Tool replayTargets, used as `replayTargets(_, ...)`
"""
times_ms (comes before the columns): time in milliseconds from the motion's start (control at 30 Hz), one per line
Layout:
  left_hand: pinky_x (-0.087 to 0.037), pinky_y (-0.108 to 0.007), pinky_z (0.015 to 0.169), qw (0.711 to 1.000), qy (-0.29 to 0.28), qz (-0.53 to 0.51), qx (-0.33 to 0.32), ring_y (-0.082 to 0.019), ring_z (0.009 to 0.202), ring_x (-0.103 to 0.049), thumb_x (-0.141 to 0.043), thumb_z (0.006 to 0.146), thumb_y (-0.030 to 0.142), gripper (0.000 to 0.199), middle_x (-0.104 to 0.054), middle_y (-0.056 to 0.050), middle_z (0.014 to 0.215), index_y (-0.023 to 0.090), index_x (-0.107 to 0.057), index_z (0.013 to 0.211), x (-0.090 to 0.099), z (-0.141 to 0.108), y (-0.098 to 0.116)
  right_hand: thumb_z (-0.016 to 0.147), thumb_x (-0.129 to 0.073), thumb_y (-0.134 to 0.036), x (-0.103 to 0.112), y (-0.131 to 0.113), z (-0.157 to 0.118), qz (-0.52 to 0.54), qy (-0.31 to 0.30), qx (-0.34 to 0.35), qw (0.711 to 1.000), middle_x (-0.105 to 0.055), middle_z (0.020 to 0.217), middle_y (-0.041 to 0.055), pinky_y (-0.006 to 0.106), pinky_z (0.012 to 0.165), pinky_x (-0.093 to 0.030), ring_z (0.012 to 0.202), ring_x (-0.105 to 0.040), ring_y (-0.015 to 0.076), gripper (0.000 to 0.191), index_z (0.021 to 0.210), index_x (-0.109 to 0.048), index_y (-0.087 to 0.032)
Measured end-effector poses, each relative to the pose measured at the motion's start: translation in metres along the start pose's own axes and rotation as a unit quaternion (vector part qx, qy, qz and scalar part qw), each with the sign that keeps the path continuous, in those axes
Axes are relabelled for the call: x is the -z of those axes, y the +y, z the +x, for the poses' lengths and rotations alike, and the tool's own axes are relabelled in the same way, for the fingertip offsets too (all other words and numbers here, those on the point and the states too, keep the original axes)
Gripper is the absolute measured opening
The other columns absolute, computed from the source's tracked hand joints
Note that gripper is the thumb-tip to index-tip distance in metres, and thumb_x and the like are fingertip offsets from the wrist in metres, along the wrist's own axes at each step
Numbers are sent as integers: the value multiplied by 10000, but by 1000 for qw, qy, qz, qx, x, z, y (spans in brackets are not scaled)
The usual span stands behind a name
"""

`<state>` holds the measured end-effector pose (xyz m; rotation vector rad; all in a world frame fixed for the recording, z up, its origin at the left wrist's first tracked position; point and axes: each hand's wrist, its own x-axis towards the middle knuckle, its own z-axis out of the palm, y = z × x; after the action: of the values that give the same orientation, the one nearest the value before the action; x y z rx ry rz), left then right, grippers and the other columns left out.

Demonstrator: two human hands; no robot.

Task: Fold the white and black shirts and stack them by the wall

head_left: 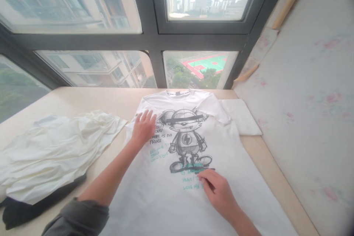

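A white T-shirt point(221, 169) lies spread out, its collar toward the window. Its front bears a black cartoon figure and green and black lettering. Both sleeves are folded inward over the chest. My left hand point(144, 127) rests flat on the left sleeve area, fingers spread. Over the lower green lettering is my right hand point(217, 190), its fingers curled together; whether they pinch any cloth is too small to tell.
Left of the shirt lies a crumpled white garment point(61, 147), with a black cloth point(41, 206) under it. A folded white cloth point(243, 118) sits by the floral wall point(304, 118). Windows with a dark frame point(155, 42) stand behind the wooden surface point(110, 99).
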<state>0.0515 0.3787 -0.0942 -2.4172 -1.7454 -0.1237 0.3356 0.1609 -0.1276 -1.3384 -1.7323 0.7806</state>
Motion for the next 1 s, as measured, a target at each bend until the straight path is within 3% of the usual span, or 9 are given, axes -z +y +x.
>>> replayTargets(100, -283, -494, 1168, 1000, 3, -2, -30, -316, 1461, -334, -415, 954, 344, 479, -424, -134, 1549, 176, -549, 1382, 15, -52, 43, 958, -441, -198, 8, -7, 1, -2, -12, -7, 1000, -715, 943, 80, 234, 640, -575, 811, -687, 165, 253, 997, -690, -191)
replayTargets(233, -372, -484, 1110, 994, 33, -8, -101, -315, 1427, -395, -469, 938, 439, 522, -422, -99, 1556, 232, -516, 1414, 27, -151, 93, 965, -461, -219, 37, -3, -15, -90, 6, 16, 996, -697, 1141, 93, 350, 903, -587, 1050, -674, 199, 283, 1150, -675, -215)
replayTargets(333, -391, -463, 1088, 984, 74, 18, -160, -310, 1406, -423, -534, 889, 448, 607, -418, -104, 1557, 242, -471, 1456, 31, -219, 114, 963, -493, -242, 64, 19, -44, -189, 55, 28, 980, -629, 1304, 87, 451, 1040, -516, 1237, -582, 235, 305, 1233, -633, -237)
replayTargets(433, -399, -460, 1066, 972, 110, 34, -204, -311, 1369, -460, -569, 856, 441, 619, -481, -120, 1510, 230, -500, 1433, 31, -257, 122, 955, -503, -262, 80, 49, -78, -262, 113, 22, 958, -586, 1368, 94, 527, 1080, -468, 1320, -510, 277, 326, 1262, -608, -228)
replayTargets(567, -400, -439, 1062, 970, 152, -15, -189, -279, 1323, -499, -580, 836, 281, 469, -581, -100, 1413, 224, -600, 1300, 31, -265, 134, 959, -490, -285, 84, 66, -103, -265, 159, -11, 951, -593, 1347, 111, 545, 1082, -452, 1278, -541, 280, 311, 1233, -615, -208)
replayTargets(633, -410, -416, 1055, 969, 164, -72, -168, -258, 1294, -519, -567, 817, 220, 408, -615, -86, 1367, 230, -632, 1220, 31, -260, 156, 960, -493, -309, 89, 64, -102, -231, 158, -43, 959, -597, 1345, 104, 526, 1078, -458, 1259, -557, 265, 308, 1227, -614, -213)
replayTargets(700, -445, -398, 1005, 962, 176, -135, -161, -254, 1228, -556, -578, 814, 267, 328, -646, -87, 1305, 234, -654, 1132, 27, -252, 192, 955, -499, -347, 99, 60, -89, -186, 161, -89, 965, -610, 1334, 95, 491, 1045, -489, 1210, -594, 248, 333, 1245, -604, -220)
replayTargets(833, -501, -396, 805, 935, 180, -192, -238, -251, 963, -631, -628, 821, 469, 296, -695, -107, 1080, 204, -647, 952, 19, -233, 288, 936, -488, -379, 133, 56, -27, -112, 169, -155, 967, -672, 1233, 100, 384, 938, -547, 1093, -659, 222, 370, 1226, -622, -192)
replayTargets(1000, -438, -377, 558, 918, -37, -229, -323, -236, 705, -616, -523, 903, 349, 248, -633, -105, 749, 173, -648, 1025, 19, -203, 391, 905, -504, -255, 168, 55, 99, -203, 59, -221, 952, -659, 1273, 123, 320, 938, -500, 1066, -662, 206, 385, 1254, -619, -139)
